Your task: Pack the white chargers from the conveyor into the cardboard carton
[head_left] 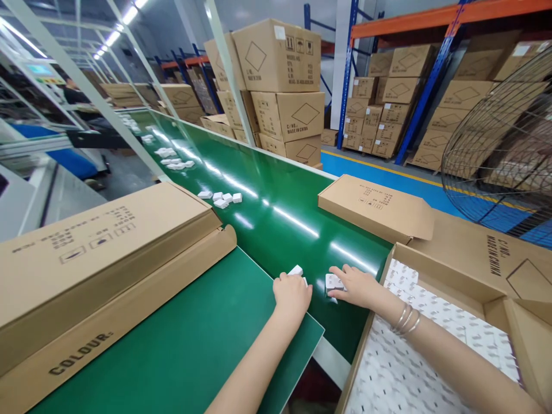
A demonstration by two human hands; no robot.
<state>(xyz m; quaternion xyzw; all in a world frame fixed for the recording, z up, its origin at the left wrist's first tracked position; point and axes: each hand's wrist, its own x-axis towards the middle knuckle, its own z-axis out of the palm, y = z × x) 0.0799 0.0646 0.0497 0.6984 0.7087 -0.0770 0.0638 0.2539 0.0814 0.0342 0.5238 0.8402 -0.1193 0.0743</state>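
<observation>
My left hand (292, 296) is closed over small white boxes (295, 270) at the near edge of the green conveyor belt (276, 224). To its right, my right hand (356, 286) has its thumb and fingers around small white boxes (333, 282) on the belt. Bracelets circle my right wrist. Under my right forearm lies an open carton (495, 302) holding rows of many small white boxes (401, 351). Farther up the belt sits a loose group of white boxes (221, 203), with more beyond.
A flat carton (107, 230) lies on the green side table (172, 328) at left. Another carton (375, 204) rests across the belt's far edge. Stacked cartons (287, 112), a wire fan (500, 138) and racks (425, 98) stand behind. A person (75, 95) is at far left.
</observation>
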